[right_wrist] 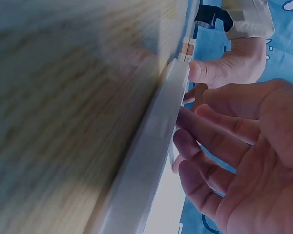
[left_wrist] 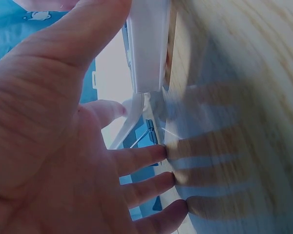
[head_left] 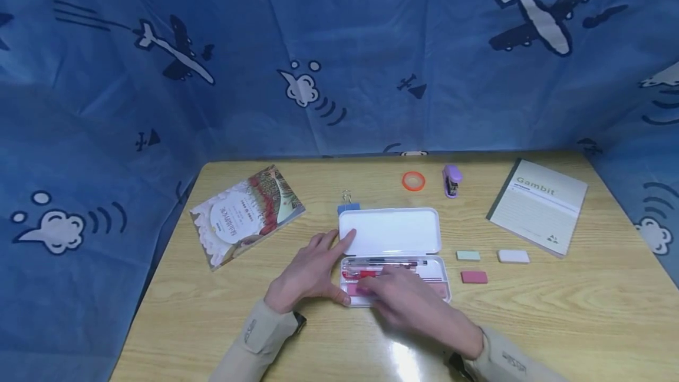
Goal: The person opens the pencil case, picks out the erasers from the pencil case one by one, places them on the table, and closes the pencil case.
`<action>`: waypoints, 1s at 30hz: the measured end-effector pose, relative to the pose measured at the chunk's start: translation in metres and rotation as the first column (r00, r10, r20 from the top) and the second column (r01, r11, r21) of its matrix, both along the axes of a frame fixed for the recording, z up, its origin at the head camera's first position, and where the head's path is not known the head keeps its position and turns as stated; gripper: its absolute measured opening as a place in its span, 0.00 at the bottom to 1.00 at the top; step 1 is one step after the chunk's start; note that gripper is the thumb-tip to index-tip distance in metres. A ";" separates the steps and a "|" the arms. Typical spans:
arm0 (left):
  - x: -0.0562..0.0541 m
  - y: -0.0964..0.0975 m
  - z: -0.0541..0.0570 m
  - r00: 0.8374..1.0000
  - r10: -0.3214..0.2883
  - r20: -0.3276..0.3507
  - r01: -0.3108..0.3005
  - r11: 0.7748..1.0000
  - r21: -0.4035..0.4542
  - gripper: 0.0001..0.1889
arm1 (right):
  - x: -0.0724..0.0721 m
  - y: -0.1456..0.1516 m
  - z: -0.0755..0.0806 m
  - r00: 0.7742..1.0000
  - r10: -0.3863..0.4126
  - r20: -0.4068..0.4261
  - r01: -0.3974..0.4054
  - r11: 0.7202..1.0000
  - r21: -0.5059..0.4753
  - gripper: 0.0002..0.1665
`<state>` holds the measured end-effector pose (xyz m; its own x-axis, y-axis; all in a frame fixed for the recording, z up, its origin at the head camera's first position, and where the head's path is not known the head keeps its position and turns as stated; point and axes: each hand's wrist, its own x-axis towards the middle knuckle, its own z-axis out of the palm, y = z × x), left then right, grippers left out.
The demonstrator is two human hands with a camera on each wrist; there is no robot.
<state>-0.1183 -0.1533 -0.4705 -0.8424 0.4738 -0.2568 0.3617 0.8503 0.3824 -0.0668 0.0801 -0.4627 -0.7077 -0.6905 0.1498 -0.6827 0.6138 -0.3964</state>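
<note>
A white pencil case [head_left: 436, 266] lies with its lid [head_left: 389, 232] raised toward the back. Inside are pens [head_left: 411, 263], one with a red part [head_left: 354, 275], and something pink [head_left: 439, 290] along the front side. My left hand [head_left: 312, 267] spreads over the case's left end, thumb at the front corner and index finger at the lid; its other fingertips [left_wrist: 158, 152] touch the table. Over the tray, my right hand [head_left: 411, 302] reaches in with loosely bent fingers [right_wrist: 219, 136], tips near the left part of the pink thing. The case wall [right_wrist: 149, 136] partly hides these tips.
Right of the case lie a green eraser [head_left: 468, 256], a white one [head_left: 513, 256] and a dark pink one [head_left: 474, 277]. Behind are a blue binder clip [head_left: 348, 207], orange tape [head_left: 413, 181] and a purple stapler [head_left: 451, 181]. A booklet [head_left: 233, 223] and a notebook [head_left: 541, 205] lie at the sides.
</note>
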 end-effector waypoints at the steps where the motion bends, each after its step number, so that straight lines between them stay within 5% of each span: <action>1: 0.000 0.000 0.000 1.000 0.000 0.000 0.000 1.000 0.001 0.74 | 0.000 0.000 0.000 1.000 -0.002 -0.002 0.002 1.000 -0.003 0.17; 14: 0.001 0.000 0.002 1.000 0.006 0.000 -0.006 1.000 0.004 0.73 | 0.003 -0.012 -0.001 0.989 -0.035 -0.147 0.045 0.997 0.066 0.17; 30: 0.000 0.000 0.002 1.000 0.010 0.023 -0.010 1.000 0.008 0.73 | 0.001 -0.021 -0.004 0.989 -0.049 -0.143 0.060 0.995 0.077 0.16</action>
<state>-0.1181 -0.1535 -0.4681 -0.8409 0.4678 -0.2719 0.3445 0.8504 0.3977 -0.0655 0.0594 -0.4665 -0.7204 -0.6653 0.1960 -0.6929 0.6776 -0.2465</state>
